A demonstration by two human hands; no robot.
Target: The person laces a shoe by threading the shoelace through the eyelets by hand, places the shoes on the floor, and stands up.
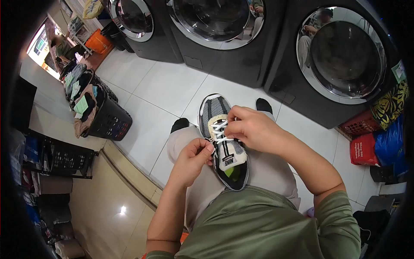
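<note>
A grey, black and cream Nike sneaker [214, 108] rests across my lap, toe pointing away from me and its bright green insole showing at the heel opening. White shoelaces [220, 128] cross over its tongue [228, 156]. At the shoe's left edge, my left hand [195, 159] pinches thumb against forefinger, with a bit of white lace at the fingertips. My right hand [250, 127] reaches over from the right, its bent fingers closed on the lace at the eyelets. The fingertips partly cover the lacing there.
Dark front-loading washing machines [276, 56] line the far side. A black laundry basket [113, 118] full of clothes stands on the white tile floor at left. Red and blue bags [364, 149] lie at right. Another person [64, 47] is in the far-left background.
</note>
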